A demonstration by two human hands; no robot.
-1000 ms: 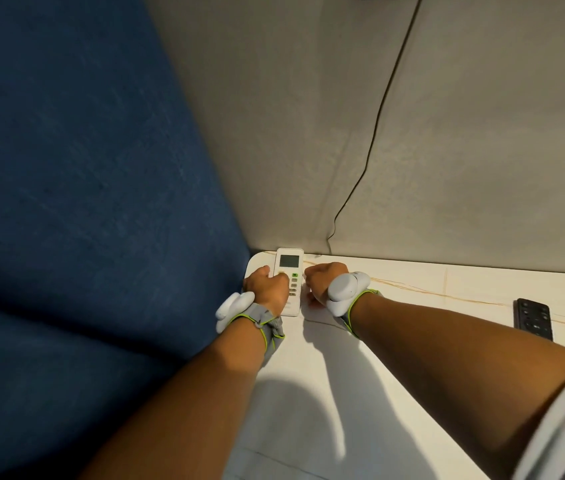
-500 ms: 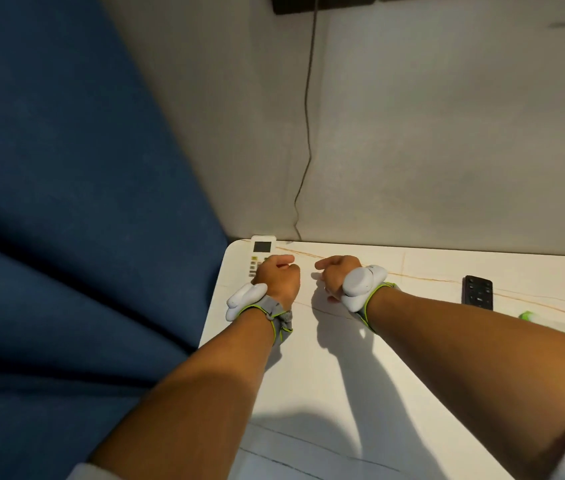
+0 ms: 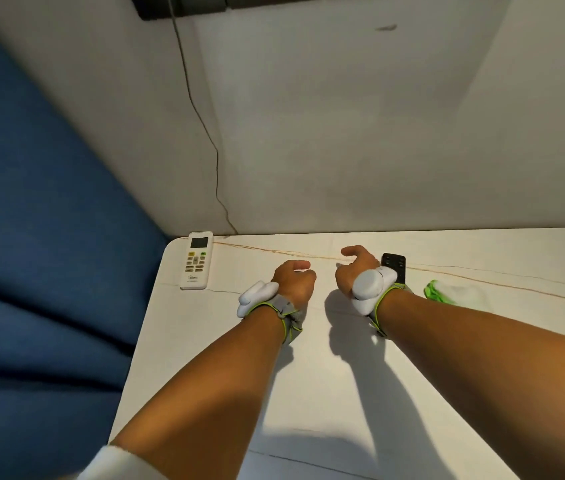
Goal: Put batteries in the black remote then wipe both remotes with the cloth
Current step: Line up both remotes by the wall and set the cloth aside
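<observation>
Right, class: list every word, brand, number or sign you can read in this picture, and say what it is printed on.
White remote: a brand mark low on its face, too blurred to read with certainty.
White remote buttons and screen: no legible text.
Black remote: button marks too small to read.
Cloth, table, wall: no text.

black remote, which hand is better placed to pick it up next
Right, most likely. The right hand hovers just beside the black remote, its fingers loosely curled and holding nothing. The left hand is farther off, between the black remote and the white remote, and would have to cross over.
</observation>
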